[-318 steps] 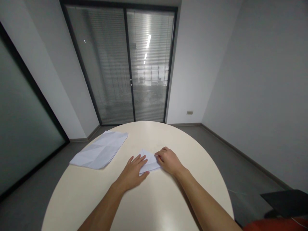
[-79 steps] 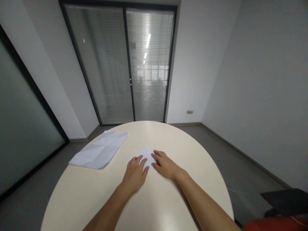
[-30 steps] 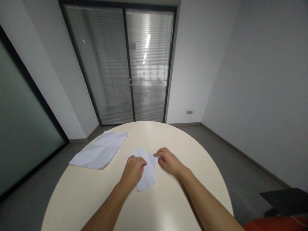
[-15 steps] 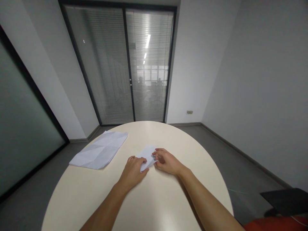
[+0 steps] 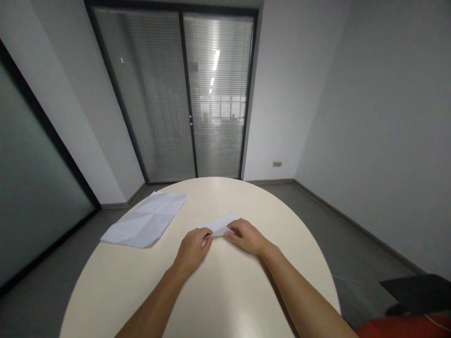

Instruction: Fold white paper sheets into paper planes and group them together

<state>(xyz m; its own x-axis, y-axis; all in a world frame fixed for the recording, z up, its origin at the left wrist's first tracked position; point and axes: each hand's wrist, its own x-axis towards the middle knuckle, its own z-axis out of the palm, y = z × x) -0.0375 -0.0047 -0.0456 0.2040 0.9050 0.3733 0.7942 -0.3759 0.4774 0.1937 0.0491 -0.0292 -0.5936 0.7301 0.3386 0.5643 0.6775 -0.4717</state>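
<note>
A small folded white paper [image 5: 220, 225] lies between my hands near the middle of the round table. My left hand [image 5: 193, 249] pinches its left end between thumb and fingers. At the right end, my right hand [image 5: 247, 237] grips the paper, with the thumb at the near edge and the fingers bent over the top. The fingertips of both hands partly cover the paper's ends.
Creased white sheets [image 5: 146, 220] lie stacked at the table's left edge. The round cream table [image 5: 218, 192] stands before a glass door with blinds. At the lower right are a black flat object [image 5: 419, 293] and something red [image 5: 405, 327].
The small paper has turned to lie more crosswise and looks narrower. My left hand has shifted slightly left, and my right fingers have closed onto the paper's right end.
</note>
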